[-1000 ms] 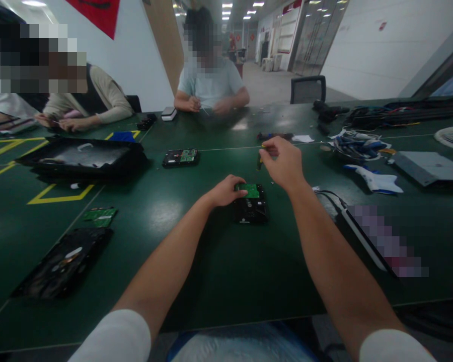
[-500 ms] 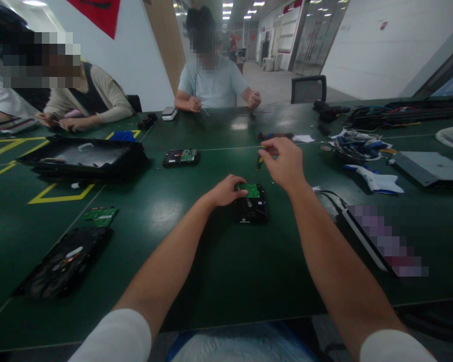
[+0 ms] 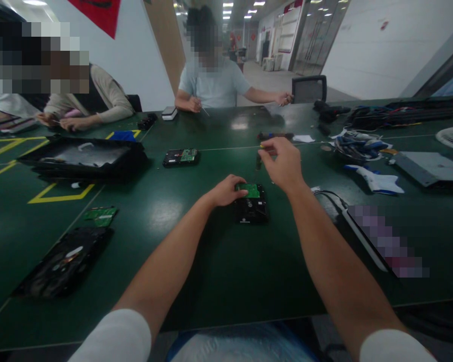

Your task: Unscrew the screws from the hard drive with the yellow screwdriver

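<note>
A black hard drive (image 3: 251, 208) with a green circuit board (image 3: 253, 190) at its far end lies on the dark green table (image 3: 211, 281). My left hand (image 3: 228, 191) grips the drive's far left corner, its thumb on the board. Above and to the right of the drive, my right hand (image 3: 283, 161) pinches a small screwdriver (image 3: 258, 160) with a bit of yellow on its handle. The screwdriver points down toward the board; its thin shaft is too faint to tell whether the tip touches.
Another drive (image 3: 180, 157) lies farther back. At left are a black tray (image 3: 86, 156), a loose circuit board (image 3: 101, 216) and a larger black drive (image 3: 64, 261). A cable bundle (image 3: 358, 145), metal box (image 3: 434, 168) and pixelated device (image 3: 385, 241) lie right. People sit opposite.
My right hand has shifted very slightly left and the screwdriver has turned in its fingers. The left hand and drive stay put. The person opposite has stretched one arm out toward the right.
</note>
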{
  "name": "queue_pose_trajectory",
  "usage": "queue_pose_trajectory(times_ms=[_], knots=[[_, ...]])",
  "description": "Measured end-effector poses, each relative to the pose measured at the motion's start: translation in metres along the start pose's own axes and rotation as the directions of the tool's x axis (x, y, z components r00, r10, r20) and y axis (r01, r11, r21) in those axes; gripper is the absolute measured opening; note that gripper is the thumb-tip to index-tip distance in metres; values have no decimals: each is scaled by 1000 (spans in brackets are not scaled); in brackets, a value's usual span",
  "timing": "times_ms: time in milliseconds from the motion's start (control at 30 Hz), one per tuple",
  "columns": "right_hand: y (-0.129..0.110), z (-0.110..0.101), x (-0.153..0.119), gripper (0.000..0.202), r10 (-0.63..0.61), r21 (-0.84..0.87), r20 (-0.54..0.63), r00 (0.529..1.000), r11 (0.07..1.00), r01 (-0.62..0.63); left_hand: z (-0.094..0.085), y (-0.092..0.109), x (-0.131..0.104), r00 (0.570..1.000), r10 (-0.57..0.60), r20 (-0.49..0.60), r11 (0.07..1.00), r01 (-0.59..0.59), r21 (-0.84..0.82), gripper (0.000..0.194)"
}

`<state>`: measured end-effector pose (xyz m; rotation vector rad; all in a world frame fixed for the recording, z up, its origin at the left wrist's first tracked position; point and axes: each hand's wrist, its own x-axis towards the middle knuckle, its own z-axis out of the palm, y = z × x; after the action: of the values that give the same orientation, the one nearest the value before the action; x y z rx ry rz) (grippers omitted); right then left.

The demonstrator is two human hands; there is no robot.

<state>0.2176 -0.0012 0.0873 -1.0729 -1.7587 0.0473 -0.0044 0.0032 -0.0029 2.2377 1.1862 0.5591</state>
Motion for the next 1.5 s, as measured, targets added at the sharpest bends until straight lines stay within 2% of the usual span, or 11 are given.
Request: queue_pose_trajectory(times_ms=[133,267,367,567,667,767,967,1167,1367,1500], knots=[[-3,0,0,12,59,29,4,998,998,-59,0,-1,1,1000,5,-7,1000,-5,-1,51],[-3,-2,1,8,24,12,21,999,1000,-24,0,-2,1,1000,3,-2,1000,-3,0,51],[-1,-2,1,13,-7,-18,15,1000,1000,7,0,-2,1,1000,-3,-2,1000,3,1,51],[1,0,0,9,58,17,-14,998,998,-58,0,-2,1,1000,-5,2,1000,5,-3,51],[0,-1,1,5,27,-16,-3,1000,999,-27,1,-2,1,1000,-5,0,1000,5,-1,51],[0,-3,2,10,-4,-64,-11,1000,998,3,1,-3,1,1000,-2,-2,1000,2,-2,52],[1,-2,1,10,60,-41,-13,998,997,-61,1,-3,1,1000,-5,-7,1000,5,-16,51],[2,-3,2,14,11,-68,6,1000,998,-11,0,-2,1,1000,-6,-1,1000,6,-6,50],[4,-2,1,11,73,-28,-6,997,997,-73,0,-4,1,1000,-9,15,1000,9,-6,52],[2,-3,1,10,39,-35,29,999,999,-38,0,-3,1,1000,-6,9,1000,6,-5,52]])
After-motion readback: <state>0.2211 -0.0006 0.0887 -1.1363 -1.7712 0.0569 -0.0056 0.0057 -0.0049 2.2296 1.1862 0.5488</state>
